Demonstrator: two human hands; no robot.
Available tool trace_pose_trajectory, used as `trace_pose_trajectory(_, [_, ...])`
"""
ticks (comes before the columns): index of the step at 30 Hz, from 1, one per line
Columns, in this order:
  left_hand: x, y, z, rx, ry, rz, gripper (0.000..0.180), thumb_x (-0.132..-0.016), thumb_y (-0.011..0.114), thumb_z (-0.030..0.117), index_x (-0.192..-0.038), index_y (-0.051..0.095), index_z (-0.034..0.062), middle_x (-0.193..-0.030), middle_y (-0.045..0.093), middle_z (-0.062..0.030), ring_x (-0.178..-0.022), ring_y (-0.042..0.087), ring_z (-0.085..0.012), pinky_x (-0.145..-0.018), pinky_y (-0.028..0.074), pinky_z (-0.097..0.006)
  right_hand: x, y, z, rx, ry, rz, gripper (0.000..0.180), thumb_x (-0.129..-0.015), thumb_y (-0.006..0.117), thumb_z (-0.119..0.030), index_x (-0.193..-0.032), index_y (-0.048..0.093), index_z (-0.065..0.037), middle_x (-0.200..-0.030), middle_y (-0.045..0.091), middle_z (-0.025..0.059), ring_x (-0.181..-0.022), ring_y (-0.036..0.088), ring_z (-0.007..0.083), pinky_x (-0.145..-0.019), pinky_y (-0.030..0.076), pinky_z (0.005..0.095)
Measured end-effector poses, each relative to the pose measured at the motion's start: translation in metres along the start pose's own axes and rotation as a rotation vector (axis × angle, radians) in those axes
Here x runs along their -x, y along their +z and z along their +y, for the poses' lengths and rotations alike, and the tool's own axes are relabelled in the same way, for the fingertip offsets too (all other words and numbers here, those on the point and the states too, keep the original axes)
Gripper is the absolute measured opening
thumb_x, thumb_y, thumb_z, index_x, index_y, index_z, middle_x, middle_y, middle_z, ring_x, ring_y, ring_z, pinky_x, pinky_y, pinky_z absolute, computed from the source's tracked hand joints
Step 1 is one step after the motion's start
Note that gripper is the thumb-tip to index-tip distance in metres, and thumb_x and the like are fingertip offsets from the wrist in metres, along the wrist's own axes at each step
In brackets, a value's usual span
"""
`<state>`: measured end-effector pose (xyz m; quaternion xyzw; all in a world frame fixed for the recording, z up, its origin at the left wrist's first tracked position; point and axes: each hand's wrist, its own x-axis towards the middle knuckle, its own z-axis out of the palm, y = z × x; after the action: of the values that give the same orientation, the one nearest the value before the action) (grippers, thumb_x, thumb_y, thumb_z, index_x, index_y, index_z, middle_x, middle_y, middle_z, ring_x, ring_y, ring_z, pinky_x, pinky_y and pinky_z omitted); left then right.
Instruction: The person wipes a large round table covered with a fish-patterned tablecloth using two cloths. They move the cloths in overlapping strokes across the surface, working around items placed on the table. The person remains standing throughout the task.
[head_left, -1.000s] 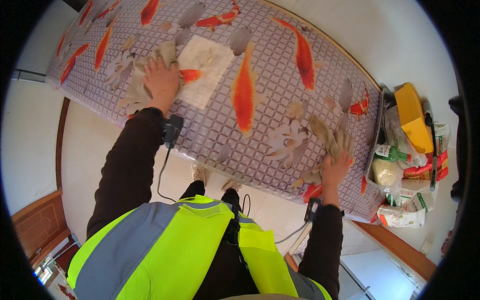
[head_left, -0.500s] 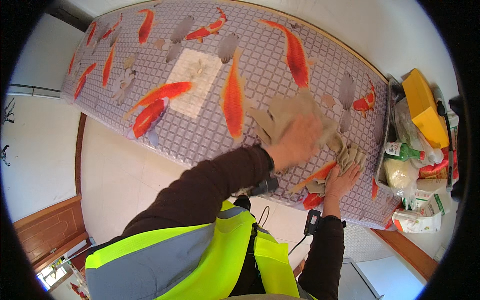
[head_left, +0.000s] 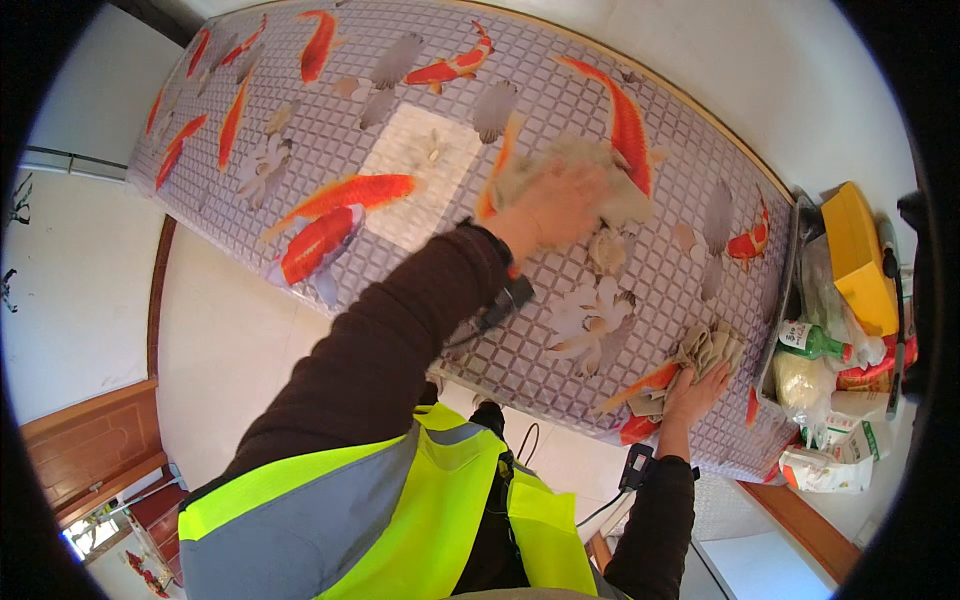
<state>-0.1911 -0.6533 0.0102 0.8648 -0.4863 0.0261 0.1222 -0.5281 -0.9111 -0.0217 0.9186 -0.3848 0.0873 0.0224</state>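
- Beige cloth (head_left: 590, 170) under left hand (head_left: 555, 205), palm flat, pressing on koi-print tablecloth (head_left: 330, 140).
- Right hand (head_left: 695, 390) flat on second crumpled cloth (head_left: 708, 347).
- Yellow box (head_left: 855, 260), green bottle (head_left: 815, 340), bags crowd the table's right end.

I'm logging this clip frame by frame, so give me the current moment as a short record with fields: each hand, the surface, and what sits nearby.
left hand: pressed flat on a beige cloth, arm stretched across the table
right hand: resting on a second, crumpled beige cloth near the table's near edge
table cover: grey grid pattern with orange fish and pale flowers
beside the table, right: yellow box, green bottle, white packets
clothing: dark sleeves, yellow-and-grey vest
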Motion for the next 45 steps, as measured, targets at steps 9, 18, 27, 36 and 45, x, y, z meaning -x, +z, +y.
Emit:
trace_pose_trajectory(9, [0.119,-0.043,-0.2,-0.16,-0.651,0.049,0.056,-0.091,0.045,0.038,-0.144,0.035,0.0202,-0.15,0.032,-0.0015,-0.14,0.027,-0.0221,-0.11,0.021,-0.053,-0.001,0.001,0.003,0.036,-0.013,0.0,0.066,-0.088,0.048,-0.033,-0.144,0.032,-0.002,-0.149,0.031,0.0192,-0.138,0.024,0.0379,-0.114,0.021,0.0424])
trace_pose_trajectory(18, [0.266,-0.065,-0.25,-0.196,-1.327,0.187,0.058,-0.091,0.043,0.042,-0.143,0.037,0.0152,-0.151,0.03,-0.0101,-0.139,0.025,-0.0314,-0.107,0.023,-0.059,-0.002,-0.004,-0.004,0.036,-0.015,-0.003,0.069,-0.087,0.048,-0.036,-0.144,0.032,-0.002,-0.15,0.029,0.0187,-0.138,0.026,0.0389,-0.114,0.022,0.0438])
trace_pose_trajectory(27, [0.095,0.003,-0.286,-0.544,-0.949,-0.029,0.068,-0.092,0.038,0.055,-0.14,0.039,0.0076,-0.142,0.04,-0.0149,-0.128,0.038,-0.038,-0.102,0.033,-0.054,0.0,-0.011,-0.01,-0.042,-0.015,0.02,0.072,-0.083,0.053,-0.036,-0.144,0.032,-0.003,-0.15,0.028,0.02,-0.137,0.025,0.0415,-0.113,0.021,0.0468])
trace_pose_trajectory(36, [-0.096,0.023,-0.015,0.077,-0.362,0.072,0.066,-0.091,0.047,0.044,-0.146,0.03,0.0114,-0.147,0.034,-0.0154,-0.133,0.031,-0.0375,-0.107,0.027,-0.051,-0.001,-0.013,-0.019,-0.053,0.032,0.044,0.071,-0.083,0.053,-0.038,-0.145,0.034,-0.009,-0.15,0.03,0.0168,-0.137,0.026,0.0407,-0.111,0.024,0.0475])
trace_pose_trajectory(45, [0.018,0.038,0.185,0.258,0.56,-0.145,0.06,-0.085,0.056,0.042,-0.135,0.048,0.01,-0.147,0.034,-0.0124,-0.14,0.023,-0.0329,-0.112,0.017,-0.053,-0.004,-0.012,-0.013,0.012,0.042,-0.012,0.072,-0.084,0.053,-0.039,-0.146,0.032,-0.011,-0.152,0.027,0.0138,-0.138,0.025,0.0386,-0.112,0.023,0.0471])
